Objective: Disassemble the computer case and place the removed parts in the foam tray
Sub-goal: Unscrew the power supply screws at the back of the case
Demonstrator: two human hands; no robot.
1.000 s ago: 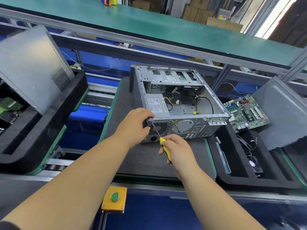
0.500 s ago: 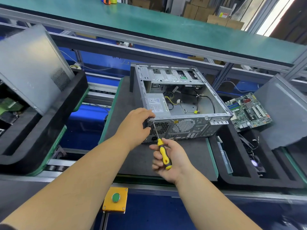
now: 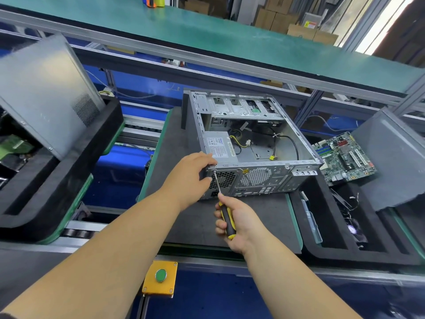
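The computer case (image 3: pixel 250 143) lies on its side, open face up, on a dark grey mat (image 3: pixel 174 157) in the middle of the desk. Its rear panel, with a honeycomb vent and a round fan grille, faces the near edge. Inside, the power supply (image 3: pixel 220 146) sits at the near left corner, with loose yellow and black cables to its right and empty drive bays along the far side.

The left hand (image 3: pixel 190 178) grips the near left corner of the case, fingers curled over the top edge and thumb against the rear panel. The right hand (image 3: pixel 239 222) is wrapped around the yellow and black handle of a screwdriver (image 3: pixel 223 208). The metal shaft slants up and to the left, and its tip meets the top left corner of the rear panel, just beside the left hand's fingertips.

To the right of the mat stands a black foam tray (image 3: pixel 326 247). A green motherboard (image 3: pixel 342 157) rests tilted at its far end, and a grey side panel (image 3: pixel 391 157) leans over its right side. A small fan and some wires lie in one of its compartments. On the left, another black foam tray (image 3: pixel 57 180) holds a second grey panel (image 3: pixel 43 93), tilted with its perforated vent facing right. A yellow box with a green button (image 3: pixel 160 275) is fixed below the near edge of the desk.
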